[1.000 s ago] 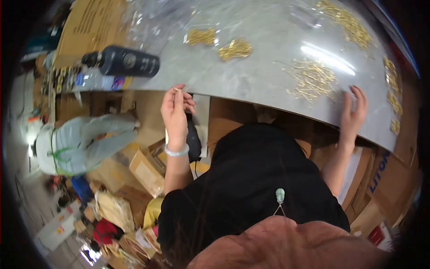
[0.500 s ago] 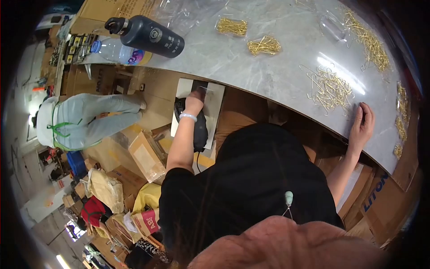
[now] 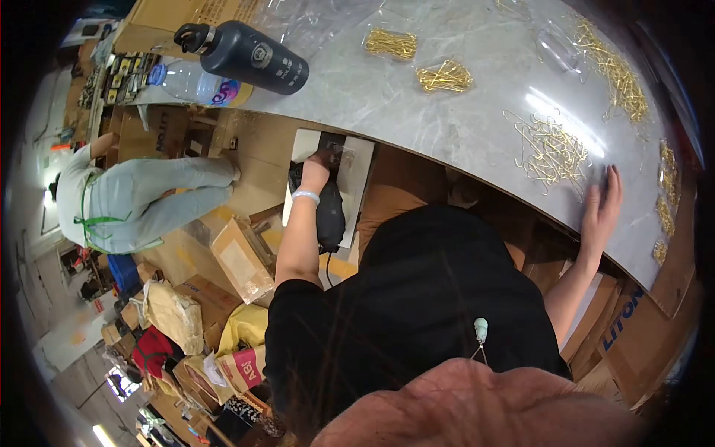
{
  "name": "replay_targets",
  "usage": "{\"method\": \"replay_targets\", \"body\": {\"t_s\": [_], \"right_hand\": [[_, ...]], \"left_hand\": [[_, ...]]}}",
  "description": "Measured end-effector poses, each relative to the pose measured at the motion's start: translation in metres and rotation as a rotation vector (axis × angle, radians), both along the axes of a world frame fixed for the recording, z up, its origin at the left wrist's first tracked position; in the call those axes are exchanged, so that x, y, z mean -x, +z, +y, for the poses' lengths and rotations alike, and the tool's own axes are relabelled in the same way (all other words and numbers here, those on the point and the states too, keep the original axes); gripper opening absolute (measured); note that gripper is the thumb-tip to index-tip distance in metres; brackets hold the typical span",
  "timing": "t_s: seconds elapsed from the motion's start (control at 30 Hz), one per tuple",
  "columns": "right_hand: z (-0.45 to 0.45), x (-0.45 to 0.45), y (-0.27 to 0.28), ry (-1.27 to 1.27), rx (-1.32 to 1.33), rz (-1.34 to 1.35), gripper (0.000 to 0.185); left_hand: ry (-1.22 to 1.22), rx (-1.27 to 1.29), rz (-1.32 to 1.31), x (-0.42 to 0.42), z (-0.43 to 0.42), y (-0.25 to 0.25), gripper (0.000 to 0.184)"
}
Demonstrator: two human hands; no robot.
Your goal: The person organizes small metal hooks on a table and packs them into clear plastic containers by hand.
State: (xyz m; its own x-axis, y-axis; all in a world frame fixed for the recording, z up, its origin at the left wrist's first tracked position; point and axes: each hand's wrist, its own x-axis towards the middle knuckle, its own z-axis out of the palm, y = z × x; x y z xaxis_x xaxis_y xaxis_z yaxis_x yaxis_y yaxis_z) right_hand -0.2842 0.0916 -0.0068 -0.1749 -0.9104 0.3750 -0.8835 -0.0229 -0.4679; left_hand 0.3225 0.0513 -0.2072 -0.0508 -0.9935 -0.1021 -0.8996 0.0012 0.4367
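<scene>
My left hand (image 3: 316, 175), with a pale bracelet at the wrist, reaches down left of the table over a white board (image 3: 361, 167). Its fingers look curled beside a dark patch with a clear, shiny bit; what they hold is too dim to make out. Under the wrist lies a black, soft-looking item (image 3: 330, 216) with a cord running down from it. My right hand (image 3: 602, 207) rests on the table's near edge, fingers stretched and holding nothing. Just left of it spreads a loose pile of gold wire hooks (image 3: 553, 153).
On the grey table (image 3: 417, 123) lie two gold hook bundles (image 3: 445, 76), more hooks (image 3: 614, 71) at far right, a dark flask (image 3: 257, 59) and a plastic bottle (image 3: 186, 82). Cardboard boxes (image 3: 242, 257) crowd the floor. Another person (image 3: 141, 197) bends over at left.
My left hand has drawn back slightly, and a clear shiny bit shows by its fingers. My right hand's fingers have straightened on the table. The other person has shifted, an arm now showing.
</scene>
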Motion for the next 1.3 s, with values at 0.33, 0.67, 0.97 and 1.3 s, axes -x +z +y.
{"method": "replay_targets", "body": {"t_s": [0.33, 0.67, 0.97, 1.3], "right_hand": [[-0.036, -0.067, 0.027, 0.151, -0.231, 0.298, 0.119], [-0.084, -0.055, 0.031, 0.544, -0.176, 0.185, 0.080], [-0.039, -0.027, 0.041, 0.420, -0.128, -0.059, 0.099], [-0.011, -0.020, 0.038, 0.150, -0.178, 0.072, 0.048]], "left_hand": [[-0.078, 0.014, -0.087, 0.007, 0.003, 0.001, 0.048], [-0.399, -0.378, 0.288, 0.162, 0.001, 0.250, 0.032], [-0.925, 0.330, 0.203, 0.298, -0.054, 0.249, 0.077], [-0.981, 0.224, 0.223, 0.334, -0.089, 0.225, 0.109]]}}
